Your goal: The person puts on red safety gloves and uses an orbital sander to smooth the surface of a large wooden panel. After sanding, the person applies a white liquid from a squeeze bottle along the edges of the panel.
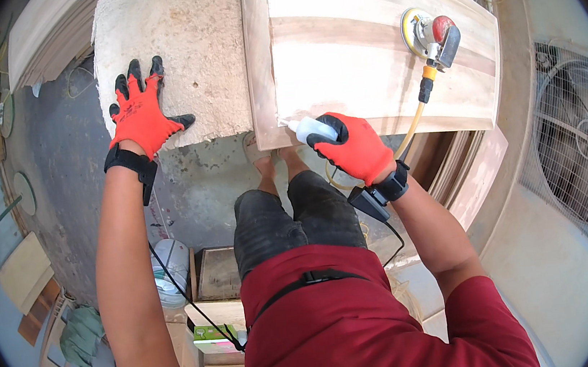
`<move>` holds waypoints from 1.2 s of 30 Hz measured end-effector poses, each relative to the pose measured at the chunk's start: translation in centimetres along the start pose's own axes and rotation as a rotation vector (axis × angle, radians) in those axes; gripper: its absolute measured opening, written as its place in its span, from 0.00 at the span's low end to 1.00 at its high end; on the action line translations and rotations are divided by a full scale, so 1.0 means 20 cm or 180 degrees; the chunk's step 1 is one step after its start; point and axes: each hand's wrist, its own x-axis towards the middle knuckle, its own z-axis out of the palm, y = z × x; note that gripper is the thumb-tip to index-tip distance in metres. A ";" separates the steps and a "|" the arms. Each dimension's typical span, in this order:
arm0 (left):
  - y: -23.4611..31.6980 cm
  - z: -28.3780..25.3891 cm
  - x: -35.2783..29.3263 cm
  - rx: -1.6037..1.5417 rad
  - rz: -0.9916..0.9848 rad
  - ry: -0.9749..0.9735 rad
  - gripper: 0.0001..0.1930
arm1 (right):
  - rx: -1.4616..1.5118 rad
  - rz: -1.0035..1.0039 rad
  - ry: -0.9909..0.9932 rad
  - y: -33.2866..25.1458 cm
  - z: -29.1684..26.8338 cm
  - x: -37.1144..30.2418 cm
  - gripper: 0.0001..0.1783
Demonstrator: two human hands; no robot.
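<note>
My left hand (pixel 139 112), in a red and black work glove, lies with spread fingers on a rough, pale board (pixel 192 57). In my right hand (pixel 353 146), gloved the same way, is a small whitish squeeze bottle (pixel 311 130), held tilted with its nozzle pointing left. The nozzle is at the near left corner of a pale wooden panel (pixel 360 60), beside its raised edge strip (pixel 261 64). Whether the tip touches the wood I cannot tell. A round air sander (pixel 430 39) with a red top rests on the panel, right of my right hand.
A yellow hose (pixel 411 130) runs from the sander past my right wrist. Stacked wooden panels (pixel 477 170) lie under the work panel. A large caged fan (pixel 579 144) stands at the right. Behind my left arm are a white bucket (pixel 172 273) and a green cloth (pixel 81 337).
</note>
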 end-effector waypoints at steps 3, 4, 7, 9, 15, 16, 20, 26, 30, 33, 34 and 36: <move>-0.01 0.02 0.01 0.0045 -0.0021 -0.0024 0.60 | -0.0113 0.0039 -0.0085 -0.02 0.00 -0.02 0.18; -0.01 0.02 0.02 0.0065 -0.0016 -0.0022 0.60 | -0.0073 0.0020 -0.0053 -0.01 0.00 -0.02 0.18; -0.01 0.02 0.02 0.0051 -0.0071 -0.0045 0.59 | 0.0067 -0.0034 0.0049 0.02 0.00 0.01 0.19; -0.03 0.04 0.02 -0.0054 0.0077 0.0095 0.59 | 0.0127 -0.0069 0.0106 0.02 0.00 0.04 0.19; -0.02 0.03 0.02 0.0052 0.0047 0.0085 0.60 | 0.0196 -0.0137 0.0270 0.01 -0.01 0.15 0.18; -0.02 0.03 0.02 0.0088 0.0034 0.0058 0.60 | 0.0265 -0.0041 0.0249 -0.02 -0.01 0.16 0.18; -0.01 0.03 0.02 0.0147 -0.0010 0.0022 0.61 | 0.0414 0.0078 0.0227 -0.07 -0.02 0.15 0.16; -0.01 0.02 0.02 0.0166 -0.0032 -0.0024 0.61 | 0.0357 0.0046 0.0098 -0.02 0.00 0.07 0.16; -0.03 0.04 0.03 0.0146 -0.0003 0.0046 0.62 | 0.0211 -0.0120 0.0119 0.07 0.04 0.01 0.18; -0.04 0.06 0.04 0.0188 -0.0030 0.0002 0.62 | 0.0222 -0.0039 0.0057 0.08 0.06 -0.03 0.20; -0.03 0.05 0.04 0.0211 -0.0042 -0.0032 0.62 | 0.0232 -0.0050 0.0076 0.09 0.07 -0.04 0.20; -0.02 0.04 0.03 0.0145 0.0025 0.0055 0.62 | 0.0276 0.0036 0.0090 0.08 0.08 -0.06 0.20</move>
